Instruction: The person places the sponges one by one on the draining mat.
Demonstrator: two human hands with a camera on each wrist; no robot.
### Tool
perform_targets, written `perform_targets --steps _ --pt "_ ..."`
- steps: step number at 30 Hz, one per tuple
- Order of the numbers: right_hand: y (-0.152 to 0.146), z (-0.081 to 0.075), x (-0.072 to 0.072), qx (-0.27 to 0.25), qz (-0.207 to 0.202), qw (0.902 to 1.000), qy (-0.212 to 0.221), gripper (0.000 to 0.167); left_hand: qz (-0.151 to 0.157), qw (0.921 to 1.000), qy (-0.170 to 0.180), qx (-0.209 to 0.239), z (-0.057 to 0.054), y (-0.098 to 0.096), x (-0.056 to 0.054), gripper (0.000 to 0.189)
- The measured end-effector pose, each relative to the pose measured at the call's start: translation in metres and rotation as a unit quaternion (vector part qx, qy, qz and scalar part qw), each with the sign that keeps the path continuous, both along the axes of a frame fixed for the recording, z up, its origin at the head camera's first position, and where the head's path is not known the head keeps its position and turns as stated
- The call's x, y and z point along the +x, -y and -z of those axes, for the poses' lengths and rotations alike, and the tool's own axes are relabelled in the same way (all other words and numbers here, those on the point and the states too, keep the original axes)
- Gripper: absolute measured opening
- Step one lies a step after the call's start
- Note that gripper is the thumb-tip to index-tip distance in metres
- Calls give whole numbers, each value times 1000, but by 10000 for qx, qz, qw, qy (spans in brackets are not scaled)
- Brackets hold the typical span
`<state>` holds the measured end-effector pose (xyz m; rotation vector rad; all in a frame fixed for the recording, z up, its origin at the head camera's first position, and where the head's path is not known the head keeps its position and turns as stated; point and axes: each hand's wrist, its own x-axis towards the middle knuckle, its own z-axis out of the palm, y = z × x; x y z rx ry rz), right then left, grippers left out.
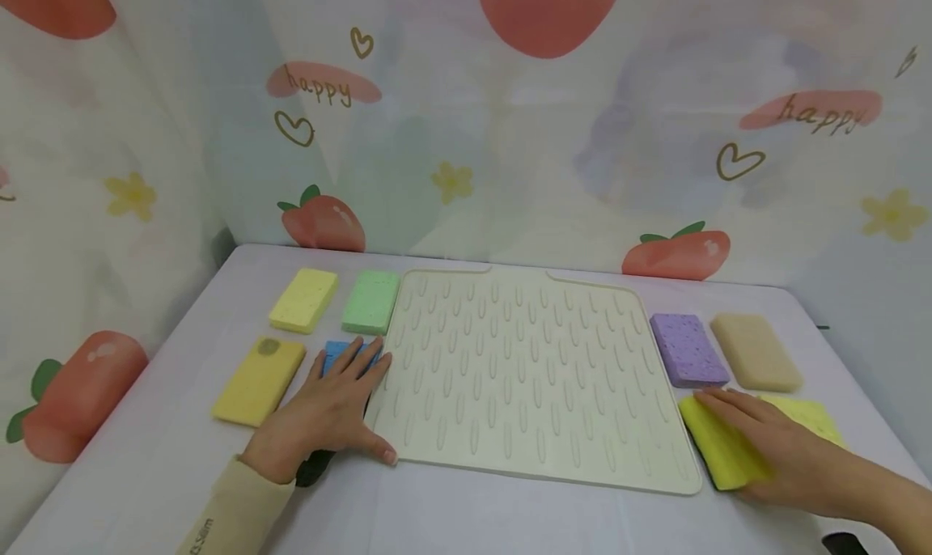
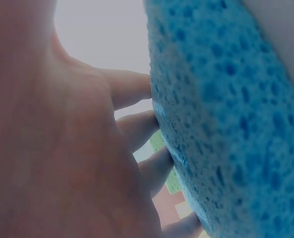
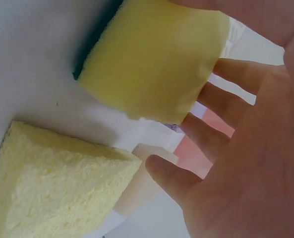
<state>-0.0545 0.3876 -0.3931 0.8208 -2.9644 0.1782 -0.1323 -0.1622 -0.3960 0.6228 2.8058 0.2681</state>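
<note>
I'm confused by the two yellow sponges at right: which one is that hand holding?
The right hand grips the brighter yellow sponge, smooth and backed by a dark layer; the paler, coarse yellow sponge lies beside it, ungripped.

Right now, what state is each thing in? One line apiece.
Blue sponge: touched, partly covered
Yellow scouring sponge: gripped, partly covered
Left hand: fingers spread, on blue sponge
Right hand: gripping yellow scouring sponge
Cream mat: lying flat
Green sponge: flat
Purple sponge: flat
Beige sponge: flat
Spotted yellow sponge: flat
Far yellow sponge: flat
Rightmost yellow sponge: partly hidden
</note>
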Motion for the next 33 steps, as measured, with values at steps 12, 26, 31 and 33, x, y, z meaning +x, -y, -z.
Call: perform_targets --steps 12,26,31,33 --pt "6 -3 -1 24 296 9995 -134 112 30 10000 4 13 2 0 2 135" --pt "43 -31 -10 -454 37 9983 -374 108 11 10000 -64 -42 3 5 1 135" --pt "62 -35 -16 -560 -60 9979 -309 105 -28 10000 -5 -25 4 2 -1 135" --pt "69 -37 -17 -560 -63 9981 -266 103 -29 10000 16 -9 4 1 -1 136"
